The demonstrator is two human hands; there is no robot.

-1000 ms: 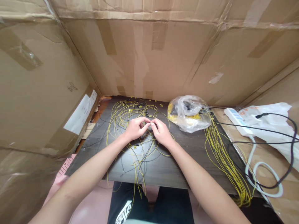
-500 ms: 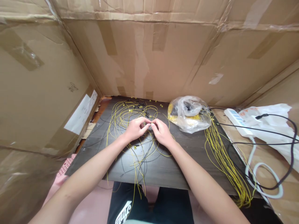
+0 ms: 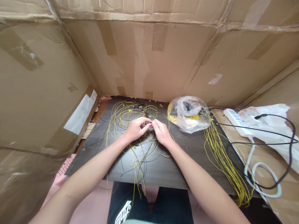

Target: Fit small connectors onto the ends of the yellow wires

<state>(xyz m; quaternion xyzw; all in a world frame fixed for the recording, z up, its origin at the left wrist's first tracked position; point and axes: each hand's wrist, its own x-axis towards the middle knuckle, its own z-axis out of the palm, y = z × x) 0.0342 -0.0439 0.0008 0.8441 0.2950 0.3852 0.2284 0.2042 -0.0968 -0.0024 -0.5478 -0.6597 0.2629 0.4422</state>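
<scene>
My left hand (image 3: pixel 137 128) and my right hand (image 3: pixel 161 132) meet over the dark table, fingertips pinched close together. What sits between them is too small to make out, and the fingers partly cover it. Loops of thin yellow wire (image 3: pixel 113 116) lie loosely around and beneath both hands, with ends trailing toward the front edge. Behind the hands are small black pieces (image 3: pixel 140 105) and tiny yellow bits. A small yellow-and-black piece (image 3: pixel 135 147) rests in front of my left hand.
A clear plastic bag (image 3: pixel 190 124) with yellow and black contents stands at the back right. A bundle of yellow wires (image 3: pixel 224 161) hangs over the table's right side. Beyond it lie a white power strip (image 3: pixel 237 122) and black cables. Cardboard walls (image 3: pixel 140 56) enclose the table (image 3: pixel 187 168).
The fingertips have shifted slightly against each other, with the right thumb and fingers closer together. Arms, wires and bag have stayed nearly in place.
</scene>
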